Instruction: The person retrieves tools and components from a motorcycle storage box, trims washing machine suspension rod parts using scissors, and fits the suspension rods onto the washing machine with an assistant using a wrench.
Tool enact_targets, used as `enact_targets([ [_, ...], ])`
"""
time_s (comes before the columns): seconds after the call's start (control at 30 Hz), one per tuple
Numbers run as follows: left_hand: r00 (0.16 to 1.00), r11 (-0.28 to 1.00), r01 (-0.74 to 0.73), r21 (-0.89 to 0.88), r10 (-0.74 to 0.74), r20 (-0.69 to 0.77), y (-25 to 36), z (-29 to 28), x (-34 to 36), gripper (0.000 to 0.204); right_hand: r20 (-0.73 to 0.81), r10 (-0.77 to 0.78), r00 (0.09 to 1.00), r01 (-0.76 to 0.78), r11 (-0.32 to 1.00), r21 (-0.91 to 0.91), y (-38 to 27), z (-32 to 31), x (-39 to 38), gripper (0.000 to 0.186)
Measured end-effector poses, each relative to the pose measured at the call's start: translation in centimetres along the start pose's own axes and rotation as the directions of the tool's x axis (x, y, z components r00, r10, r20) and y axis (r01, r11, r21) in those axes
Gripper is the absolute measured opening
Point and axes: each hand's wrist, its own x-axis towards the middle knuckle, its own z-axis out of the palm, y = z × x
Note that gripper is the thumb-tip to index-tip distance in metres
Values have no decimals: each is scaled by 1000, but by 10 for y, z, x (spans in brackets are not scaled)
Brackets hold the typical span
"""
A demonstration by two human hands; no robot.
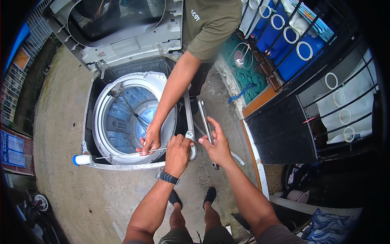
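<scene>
An open top-load washing machine (90, 122) stands before me, its round tub ring (99, 134) showing. A thin metal suspension rod (118, 155) lies across its front edge, with a white and blue cup (83, 160) at the left end. My left hand (177, 156), with a watch at the wrist, is closed around the rod's right end by the machine's front right corner (190, 136). My right hand (219, 148) grips a long metal wrench (206, 122), held nearly upright just right of that corner. A co-worker's hand (152, 140) reaches over the tub and touches the rod.
Several more rods (130, 107) hang inside the tub. The raised lid panel (134, 51) stands behind. At right are a barred window frame (284, 44), blue containers (298, 61) and a green net (248, 79). A white hose (237, 157) lies on the concrete floor. A motorbike wheel (41, 202) shows lower left.
</scene>
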Motion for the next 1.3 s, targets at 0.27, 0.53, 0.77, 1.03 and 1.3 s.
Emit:
enact_targets([
  [0.27, 998, 995, -45, -84, 41, -47, -2, 0, -1, 9, 46, -34, 998, 37, 997, -64, 1, 0, 2, 78],
  [0.53, 998, 996, -55, -71, 52, -38, -4, 2, -3, 10, 57, -51, 997, 56, 994, -98, -4, 1, 5, 79],
  [0.77, 996, 991, -82, -103, 84, 8, -4, -4, -2, 6, 82, -45, 996, 54, 992, -118, -4, -1, 5, 80],
  [1.03, 997, 993, -65, -99, 60, -55, 1, 2, -7, 8, 85, 36, 996, -28, 996, -90, -8, 0, 11, 79],
  [1.3, 996, 989, -60, -136, 50, -78, 3, 0, -5, 9, 107, 41, 993, -27, 992, -127, -12, -1, 12, 80],
])
